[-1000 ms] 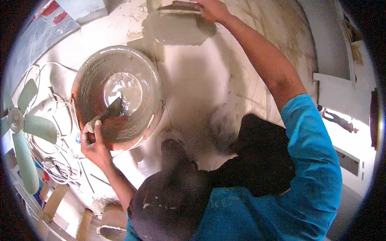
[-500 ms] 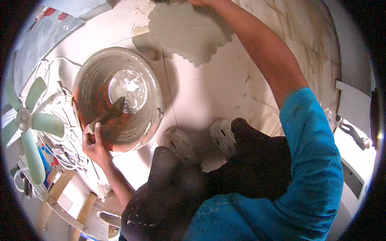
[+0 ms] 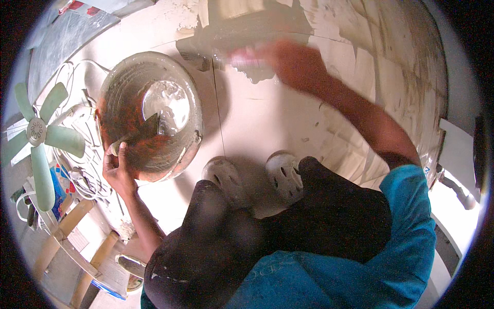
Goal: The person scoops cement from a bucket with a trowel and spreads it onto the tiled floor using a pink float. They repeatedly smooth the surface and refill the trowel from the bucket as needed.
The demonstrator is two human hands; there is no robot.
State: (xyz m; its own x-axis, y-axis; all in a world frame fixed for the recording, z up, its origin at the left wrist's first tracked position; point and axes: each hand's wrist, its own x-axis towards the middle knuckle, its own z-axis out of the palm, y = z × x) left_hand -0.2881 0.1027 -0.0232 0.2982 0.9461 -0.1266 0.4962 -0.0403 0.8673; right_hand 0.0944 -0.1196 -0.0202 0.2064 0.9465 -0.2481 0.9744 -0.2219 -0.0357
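Observation:
My left hand [image 3: 116, 170] grips the handle of a trowel [image 3: 139, 134] at the left rim of a large dull basin [image 3: 180, 144]; the blade rests inside, beside a small pool of pale, wet slurry [image 3: 165, 103]. My right hand [image 3: 288, 64], smeared by motion, is over a grey wet patch [image 3: 265, 23] on pale tiles [image 3: 257, 118] at the top; a pinkish blur at its fingers hides what it holds. Below, my feet are in white, stained sandals [image 3: 221, 175] under my dark-clothed legs.
A green-bladed fan [image 3: 37, 131] is at the left, with tangled white cables [image 3: 85, 183] and a wooden ladder-like frame [image 3: 74, 221]. A streaked, stained surface [image 3: 406, 62] runs along the right. Beyond it, at a bright opening, is a small dark shape, possibly a person [image 3: 458, 190].
My right hand has swept from the top edge down and back over the wet patch, which spread earlier. My left hand stays on the trowel in the basin.

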